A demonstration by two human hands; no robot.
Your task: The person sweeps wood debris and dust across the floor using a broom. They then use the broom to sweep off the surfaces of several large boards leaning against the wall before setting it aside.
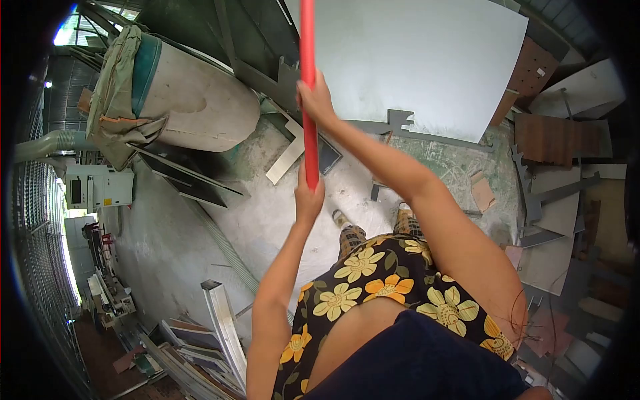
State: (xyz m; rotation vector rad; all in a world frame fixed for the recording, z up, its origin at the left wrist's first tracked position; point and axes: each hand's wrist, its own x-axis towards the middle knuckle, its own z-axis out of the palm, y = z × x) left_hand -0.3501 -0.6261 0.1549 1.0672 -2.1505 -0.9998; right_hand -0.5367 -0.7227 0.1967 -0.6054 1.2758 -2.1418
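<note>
A long red pole (307, 47) stands out in front of me and runs off the top of the view, so its far end is hidden. My left hand (309, 201) is wrapped round its lower end. Higher up the same pole, my right hand (316, 100) grips it with closed fingers. Behind the pole on the right leans a large white panel (420, 60). An L-shaped pale offcut (285, 152) lies on the floor just left of the pole.
A big dust-collector bag (200, 100) hangs at the upper left, with a grey machine (100, 185) beyond it. A ribbed hose (223, 243) crosses the floor. Metal profiles (225, 327) stand at the lower left. Board scraps (553, 190) are piled along the right.
</note>
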